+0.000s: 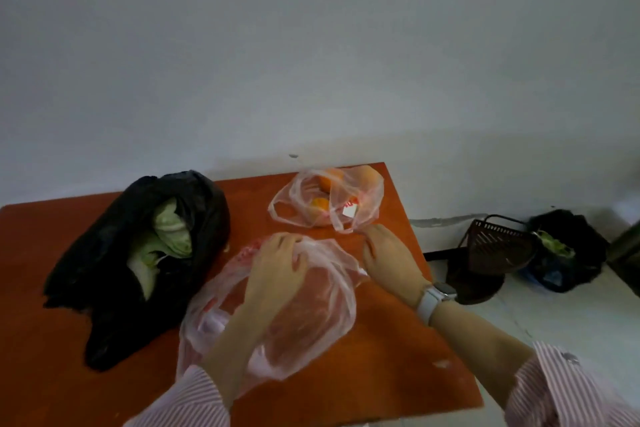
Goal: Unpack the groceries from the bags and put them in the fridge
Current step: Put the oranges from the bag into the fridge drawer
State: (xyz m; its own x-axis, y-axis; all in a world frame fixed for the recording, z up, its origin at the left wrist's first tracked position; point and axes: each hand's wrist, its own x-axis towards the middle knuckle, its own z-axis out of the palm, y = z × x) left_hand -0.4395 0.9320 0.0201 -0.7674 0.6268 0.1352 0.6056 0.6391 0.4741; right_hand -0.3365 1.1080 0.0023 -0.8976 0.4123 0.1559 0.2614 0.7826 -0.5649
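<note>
On the orange table lie three bags. A clear pink plastic bag in front of me holds a slab of raw meat. My left hand rests on its top with fingers curled into the plastic. My right hand pinches the bag's right edge near the handle. Behind it a second clear bag holds oranges. At the left a black bag lies open with a pale green cabbage showing.
The table stands against a white wall. On the floor to the right are a dark slatted basket and a black bag of vegetable scraps. The table's right edge runs just beyond my right wrist, which wears a white watch.
</note>
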